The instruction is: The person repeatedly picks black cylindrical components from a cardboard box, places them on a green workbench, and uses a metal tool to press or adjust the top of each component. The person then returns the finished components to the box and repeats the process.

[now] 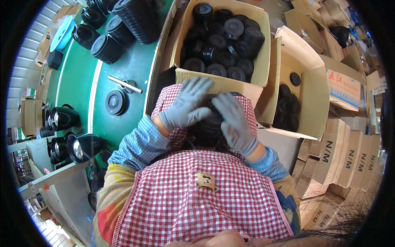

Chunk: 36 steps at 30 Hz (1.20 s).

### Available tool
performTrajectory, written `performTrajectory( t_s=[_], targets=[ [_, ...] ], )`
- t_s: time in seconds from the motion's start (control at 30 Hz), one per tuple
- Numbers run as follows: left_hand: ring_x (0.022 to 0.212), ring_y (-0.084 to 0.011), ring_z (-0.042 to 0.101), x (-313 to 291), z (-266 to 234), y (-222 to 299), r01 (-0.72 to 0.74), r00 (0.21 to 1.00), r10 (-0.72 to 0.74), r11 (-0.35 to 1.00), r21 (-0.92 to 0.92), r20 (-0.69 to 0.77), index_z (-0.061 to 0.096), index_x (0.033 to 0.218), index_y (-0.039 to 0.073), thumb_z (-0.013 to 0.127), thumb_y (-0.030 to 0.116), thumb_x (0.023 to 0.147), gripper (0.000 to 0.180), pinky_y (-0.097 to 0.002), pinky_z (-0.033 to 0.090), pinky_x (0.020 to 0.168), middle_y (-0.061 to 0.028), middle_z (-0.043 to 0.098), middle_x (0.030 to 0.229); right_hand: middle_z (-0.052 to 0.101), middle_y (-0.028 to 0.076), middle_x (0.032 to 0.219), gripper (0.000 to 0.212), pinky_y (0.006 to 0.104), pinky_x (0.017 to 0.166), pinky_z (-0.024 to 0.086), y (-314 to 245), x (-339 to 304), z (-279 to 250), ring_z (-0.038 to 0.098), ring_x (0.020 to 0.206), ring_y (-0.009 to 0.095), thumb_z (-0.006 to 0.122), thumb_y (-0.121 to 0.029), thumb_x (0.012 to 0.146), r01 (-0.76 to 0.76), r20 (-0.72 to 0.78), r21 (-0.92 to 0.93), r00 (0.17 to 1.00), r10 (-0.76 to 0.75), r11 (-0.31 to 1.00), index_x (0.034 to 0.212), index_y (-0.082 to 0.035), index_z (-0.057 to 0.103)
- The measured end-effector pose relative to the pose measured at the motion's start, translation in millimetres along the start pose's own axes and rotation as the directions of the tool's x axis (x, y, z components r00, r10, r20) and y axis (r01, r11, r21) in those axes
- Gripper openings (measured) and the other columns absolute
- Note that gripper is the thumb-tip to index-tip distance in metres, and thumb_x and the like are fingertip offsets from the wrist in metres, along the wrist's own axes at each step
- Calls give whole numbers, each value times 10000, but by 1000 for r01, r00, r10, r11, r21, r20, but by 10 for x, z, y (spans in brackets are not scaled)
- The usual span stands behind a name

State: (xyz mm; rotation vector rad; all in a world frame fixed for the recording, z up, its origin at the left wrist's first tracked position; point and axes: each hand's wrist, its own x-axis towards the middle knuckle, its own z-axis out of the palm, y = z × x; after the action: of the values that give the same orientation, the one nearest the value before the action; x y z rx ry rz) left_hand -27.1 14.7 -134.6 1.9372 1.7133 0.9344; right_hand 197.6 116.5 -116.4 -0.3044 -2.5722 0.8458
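Note:
A round black part (209, 122) rests in my lap against the red-and-white checked apron, partly covered by both hands. My left hand (187, 102), in a grey glove, lies at its left side with the fingers stretched out and the thumb pointing across it. On the other side, my right hand (235, 123), gloved the same way, lies over the part's right edge with its fingers extended. Neither hand is wrapped round anything. Just beyond them stands a cardboard box (218, 83) filled with black round caps (233, 27).
To the left, a green workbench (123, 144) carries a black disc (115, 102), a metal rod (124, 85), stacked black rings (138, 20) and black housings with shiny bowls (80, 147). A second open box (308, 92) at right holds more caps. Flattened cartons (329, 154) stand further right.

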Motion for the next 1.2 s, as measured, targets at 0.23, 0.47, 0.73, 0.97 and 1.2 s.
performTrajectory(
  t_s=[0.23,0.47,0.73,0.97,1.2],
  targets=[
    [1499,-477,249,-10,-19,324,-149,987,145,986,68,62,323,1579,92,401,782,921,957,-603,123,1218,-250,319,1606,484,235,1475,677,544,1203,239,145,-59,60,394,1407,436,371,-525,1046,-56,-63,174,996,68,983,1443,10,495],
    [1501,-468,248,-7,-25,292,-140,990,141,990,-33,22,330,1567,72,475,689,950,885,-616,125,1212,-232,345,1599,542,238,1416,710,524,1164,300,178,52,17,469,1344,414,288,-563,1044,-95,-67,205,992,110,974,1416,-7,529],
    [1503,-473,234,-12,-29,140,-71,995,64,993,90,79,319,1581,82,443,743,930,936,-632,67,1208,-232,317,1616,521,258,1422,633,548,1174,296,24,0,5,444,1367,431,392,-505,1034,15,-24,77,1000,-13,997,1412,-17,529],
    [1493,-467,272,-63,-12,121,-44,999,42,994,95,15,361,1557,99,499,691,936,869,-624,95,1211,-211,367,1593,442,242,1520,683,548,1200,241,146,-15,26,407,1409,423,385,-534,1033,-46,116,138,993,30,989,1488,-30,457],
    [1470,-507,282,-51,-12,67,38,999,-41,989,139,16,366,1562,121,369,769,933,903,-653,82,1197,-248,364,1581,507,241,1439,648,552,1162,304,-65,-53,-21,443,1369,425,489,-472,974,43,57,12,997,-44,999,1425,-6,507]
  ],
)
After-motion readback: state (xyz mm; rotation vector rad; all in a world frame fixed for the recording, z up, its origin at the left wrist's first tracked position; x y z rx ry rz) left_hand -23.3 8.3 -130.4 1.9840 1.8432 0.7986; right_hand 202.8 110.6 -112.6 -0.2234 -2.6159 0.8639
